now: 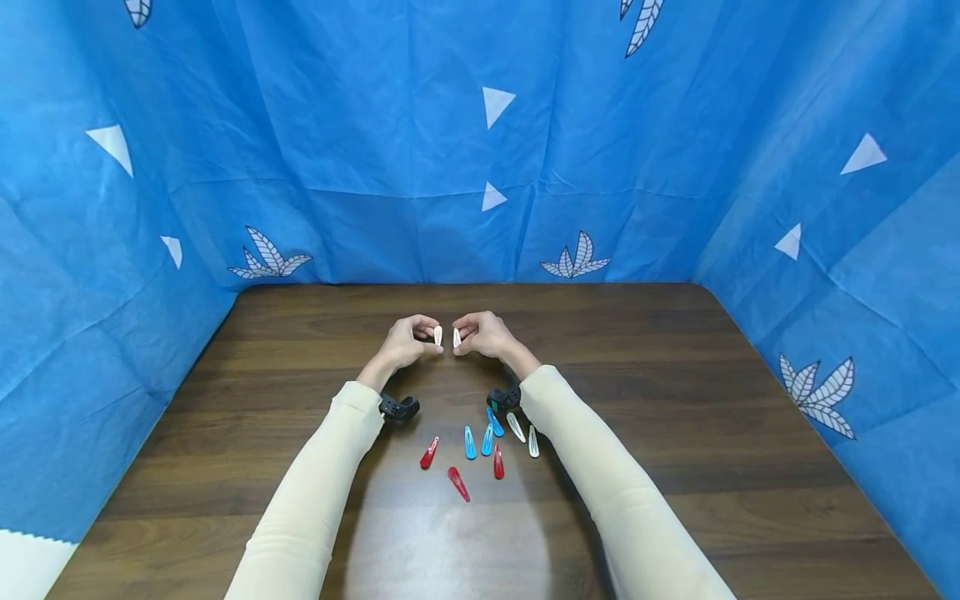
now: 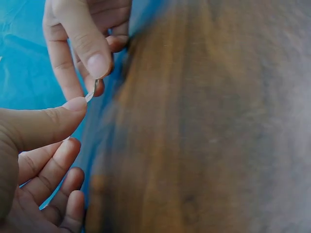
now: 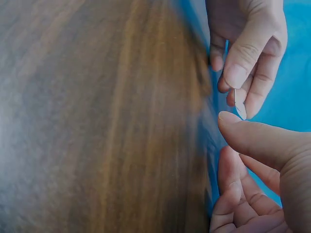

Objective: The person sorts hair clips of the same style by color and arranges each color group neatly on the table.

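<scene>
Above the far middle of the table, my left hand (image 1: pixel 410 340) pinches a white snap hair clip (image 1: pixel 438 336) upright between thumb and fingers. Facing it across a small gap, my right hand (image 1: pixel 486 335) pinches another white snap hair clip (image 1: pixel 457 337). In the left wrist view, the right hand's clip (image 2: pixel 90 94) shows edge-on below its thumb, and my left fingers mostly hide their own clip. From the right wrist, the left hand's clip (image 3: pixel 240 104) pokes out below the thumb, while the right hand's clip is hidden behind its thumb and fingers.
On the wooden table (image 1: pixel 300 467), nearer the body, lie red clips (image 1: pixel 458 483), blue clips (image 1: pixel 470 442) and two white clips (image 1: pixel 533 442) beside the right forearm. Black wrist devices (image 1: pixel 399 407) sit under both wrists. A blue patterned cloth (image 1: pixel 420 142) encloses the back and sides.
</scene>
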